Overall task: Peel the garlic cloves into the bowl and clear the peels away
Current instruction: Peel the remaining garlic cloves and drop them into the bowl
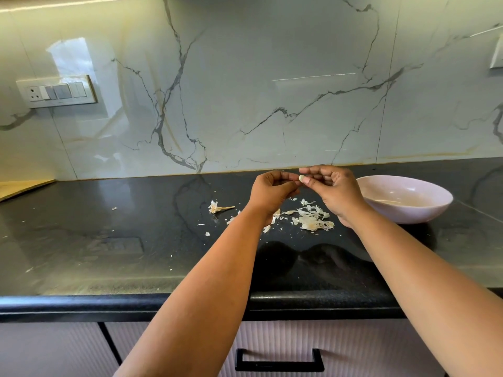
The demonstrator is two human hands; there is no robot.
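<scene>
Both hands are raised above the black counter [136, 240], meeting over a scatter of peels. My right hand [330, 191] pinches a small pale garlic clove [301, 177] between thumb and fingertips. My left hand [272, 190] has its fingers curled, with the fingertips touching the same clove from the left. Below the hands lies a pile of white garlic peels [313, 221]. A garlic stem with papery skin [217, 208] rests further left. The pale pink bowl [435, 198] stands to the right of my right hand; what it holds is hard to make out.
Small peel flakes [206, 234] are strewn across the counter toward the left. A marble backsplash rises behind, with a switch panel [57, 91] at the left. The counter's rounded front edge [109, 303] runs above a drawer with a black handle [279, 360].
</scene>
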